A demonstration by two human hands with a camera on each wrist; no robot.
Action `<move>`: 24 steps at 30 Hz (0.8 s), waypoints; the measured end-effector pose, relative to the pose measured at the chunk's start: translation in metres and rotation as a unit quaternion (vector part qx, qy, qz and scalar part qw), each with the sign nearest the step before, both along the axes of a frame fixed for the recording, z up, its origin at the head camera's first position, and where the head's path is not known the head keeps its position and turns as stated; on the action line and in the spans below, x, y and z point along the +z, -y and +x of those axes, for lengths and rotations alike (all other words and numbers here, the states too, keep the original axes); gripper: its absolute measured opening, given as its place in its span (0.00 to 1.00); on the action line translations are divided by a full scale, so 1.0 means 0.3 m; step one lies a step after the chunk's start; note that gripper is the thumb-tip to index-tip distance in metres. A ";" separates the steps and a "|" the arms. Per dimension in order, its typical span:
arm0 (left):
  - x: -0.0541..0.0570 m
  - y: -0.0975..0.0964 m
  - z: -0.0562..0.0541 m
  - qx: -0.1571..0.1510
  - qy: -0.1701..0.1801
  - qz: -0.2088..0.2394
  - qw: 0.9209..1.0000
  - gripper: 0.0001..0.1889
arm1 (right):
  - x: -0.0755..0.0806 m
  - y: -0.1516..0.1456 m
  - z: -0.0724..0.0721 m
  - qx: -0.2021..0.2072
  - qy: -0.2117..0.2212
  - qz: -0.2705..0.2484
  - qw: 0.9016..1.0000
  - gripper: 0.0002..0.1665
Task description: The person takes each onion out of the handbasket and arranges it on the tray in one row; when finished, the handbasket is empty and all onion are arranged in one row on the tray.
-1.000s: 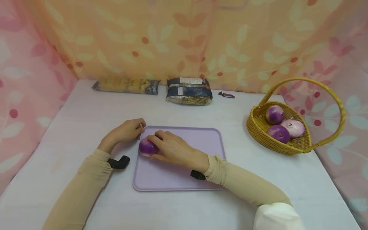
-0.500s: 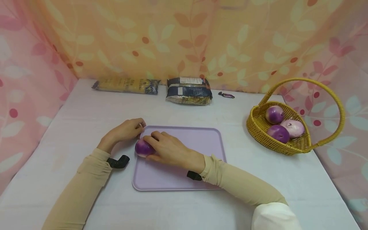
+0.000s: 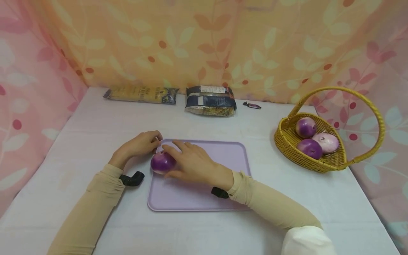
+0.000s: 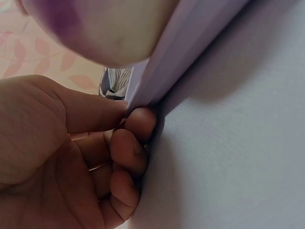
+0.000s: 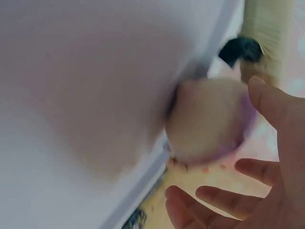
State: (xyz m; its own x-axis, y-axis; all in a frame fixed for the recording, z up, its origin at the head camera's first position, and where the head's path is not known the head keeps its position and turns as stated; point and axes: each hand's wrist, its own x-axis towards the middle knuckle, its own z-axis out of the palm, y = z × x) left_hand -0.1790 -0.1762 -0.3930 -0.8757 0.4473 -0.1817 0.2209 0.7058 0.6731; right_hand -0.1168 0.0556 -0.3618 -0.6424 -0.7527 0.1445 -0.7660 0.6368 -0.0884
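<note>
A purple-and-white turnip [image 3: 163, 162] sits at the left end of the lilac tray [image 3: 197, 200]. Around its right side my right hand [image 3: 198, 163] is spread, its fingers loosely bent. In the right wrist view a gap shows between those fingers and the turnip [image 5: 209, 121], and the thumb tip overlaps its edge. My left hand [image 3: 140, 144] is at the tray's far left corner. The left wrist view shows its thumb and index finger pinching the tray's rim [image 4: 157, 71], the other fingers curled against the white cloth. The turnip [image 4: 112, 31] hangs over that rim there.
At the right, a yellow wicker basket [image 3: 294, 156] with a tall handle holds three more turnips [image 3: 309, 148]. Along the back lie a long yellow packet [image 3: 140, 95], a dark-and-clear packet [image 3: 211, 101] and a small wrapped candy [image 3: 252, 105]. Patterned curtains [image 3: 204, 42] enclose the table.
My right hand moved left with the turnip to the tray's left end, then loosened its fingers and drew slightly back right. My left hand stayed at the tray corner.
</note>
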 end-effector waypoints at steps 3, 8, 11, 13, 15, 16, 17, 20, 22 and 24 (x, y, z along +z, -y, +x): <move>-0.001 0.001 0.005 0.003 0.006 0.001 1.000 0.10 | 0.032 -0.059 -0.012 -0.033 0.015 -0.009 0.999 0.44; 0.001 0.004 0.004 0.004 0.016 0.000 1.000 0.10 | 0.094 -0.225 -0.047 -0.120 0.042 -0.025 0.992 0.39; 0.004 0.008 -0.006 0.003 0.014 -0.001 1.000 0.10 | 0.129 -0.360 -0.075 -0.180 0.052 -0.030 0.982 0.38; 0.006 0.009 -0.011 0.002 0.011 -0.001 1.000 0.10 | 0.154 -0.459 -0.092 -0.220 0.050 -0.034 0.974 0.37; 0.007 0.010 -0.013 0.003 0.009 0.000 1.000 0.10 | 0.179 -0.561 -0.104 -0.261 0.043 -0.042 0.963 0.37; 0.007 0.011 -0.014 0.003 0.010 0.001 1.000 0.10 | 0.192 -0.612 -0.107 -0.280 0.039 -0.047 0.958 0.37; 0.007 0.010 -0.014 0.004 0.011 0.002 1.000 0.10 | 0.205 -0.664 -0.109 -0.299 0.038 -0.051 0.952 0.37; 0.006 0.010 -0.014 0.005 0.016 0.005 1.000 0.10 | 0.236 -0.811 -0.107 -0.352 0.037 -0.062 0.933 0.37; 0.003 0.009 -0.012 0.007 0.020 0.007 1.000 0.10 | 0.245 -0.899 -0.104 -0.379 0.046 -0.056 0.923 0.37; -0.001 0.009 -0.010 0.008 0.024 0.007 1.000 0.10 | 0.244 -0.975 -0.101 -0.399 0.057 -0.039 0.914 0.38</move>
State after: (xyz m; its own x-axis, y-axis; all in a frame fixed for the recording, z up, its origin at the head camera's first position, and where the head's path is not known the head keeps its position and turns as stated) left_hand -0.1821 -0.1790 -0.3931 -0.8734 0.4363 -0.2164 0.1773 0.6988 0.6930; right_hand -0.1471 0.3481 -0.2887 -0.9968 -0.0285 0.0751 -0.0437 0.9770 -0.2086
